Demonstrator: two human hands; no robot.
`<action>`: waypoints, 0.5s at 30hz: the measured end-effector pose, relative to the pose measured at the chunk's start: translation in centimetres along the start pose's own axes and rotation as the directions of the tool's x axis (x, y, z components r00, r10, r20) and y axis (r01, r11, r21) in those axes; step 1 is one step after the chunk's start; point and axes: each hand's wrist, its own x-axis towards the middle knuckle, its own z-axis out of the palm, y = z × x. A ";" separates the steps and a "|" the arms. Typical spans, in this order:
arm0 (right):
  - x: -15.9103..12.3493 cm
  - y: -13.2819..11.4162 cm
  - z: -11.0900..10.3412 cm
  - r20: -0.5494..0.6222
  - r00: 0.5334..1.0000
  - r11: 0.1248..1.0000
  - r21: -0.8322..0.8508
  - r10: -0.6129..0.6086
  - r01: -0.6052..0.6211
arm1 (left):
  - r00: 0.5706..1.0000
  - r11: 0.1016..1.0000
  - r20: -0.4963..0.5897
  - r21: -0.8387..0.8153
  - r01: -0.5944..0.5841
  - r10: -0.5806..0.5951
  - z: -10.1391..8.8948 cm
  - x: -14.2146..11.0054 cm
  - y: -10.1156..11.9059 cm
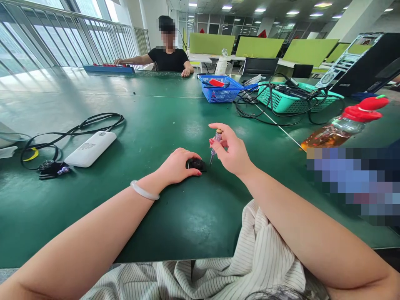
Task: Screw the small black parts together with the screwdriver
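Observation:
My left hand [178,166] is closed around a small black rounded object [196,163] on the green table, thumb on its near side and fingers on its far side. The object's exact kind is hard to make out. In my right hand [231,150] a small screwdriver [215,146] with a clear purplish handle is gripped between thumb and fingers. It stands nearly upright, shaft pointing down just right of the black object. The index finger stretches out above the handle's top. I cannot tell whether the tip touches the table.
A white power bank [91,149] and a looped black cable [103,118] lie on the left. Farther off are a blue basket [218,96], a green basket [281,104] with cables, and a red-capped bottle [339,125]. A person [168,58] sits across the table.

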 end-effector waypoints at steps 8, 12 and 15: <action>-0.3 0.1 0.0 -0.202 0.979 0.992 0.115 -0.034 0.058 | 1.000 1.000 -0.017 -0.007 0.012 -0.012 -0.3 0.0 -0.2; -0.4 0.3 0.0 -0.230 0.972 0.982 0.161 -0.056 0.095 | 0.999 1.000 -0.030 -0.016 0.017 -0.017 -0.2 0.1 -0.4; -0.4 0.4 0.1 -0.207 0.977 0.980 0.177 -0.057 0.094 | 0.999 1.000 -0.030 -0.022 0.012 -0.013 -0.2 0.1 -0.4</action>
